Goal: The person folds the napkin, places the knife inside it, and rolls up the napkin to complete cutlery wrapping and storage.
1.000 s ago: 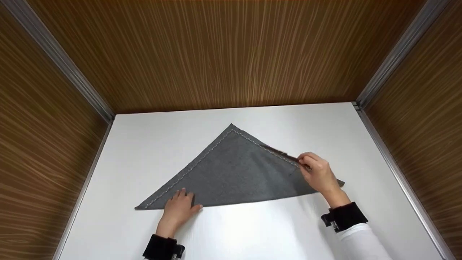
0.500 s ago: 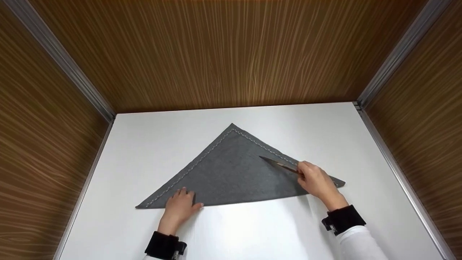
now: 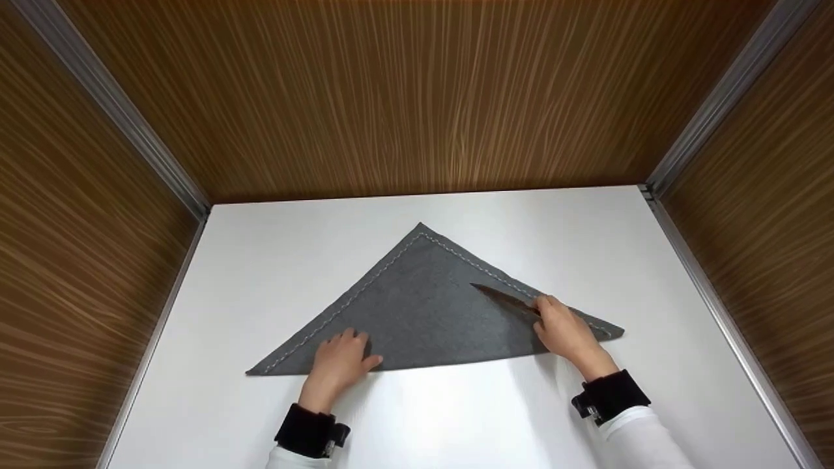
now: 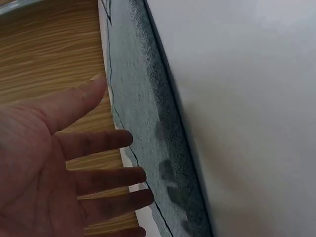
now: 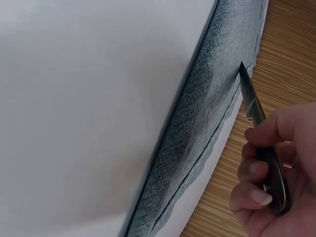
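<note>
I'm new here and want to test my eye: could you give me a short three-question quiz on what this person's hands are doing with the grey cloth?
1. True or false: the grey cloth lies folded into a triangle on the white table.
2. What does the right hand hold? A) scissors B) a knife C) a pen
3. Fill in: the left hand rests with fingers spread near the cloth's ____ corner.

Key:
1. True.
2. B: the knife, its blade pointing over the cloth.
3. Left.
</note>
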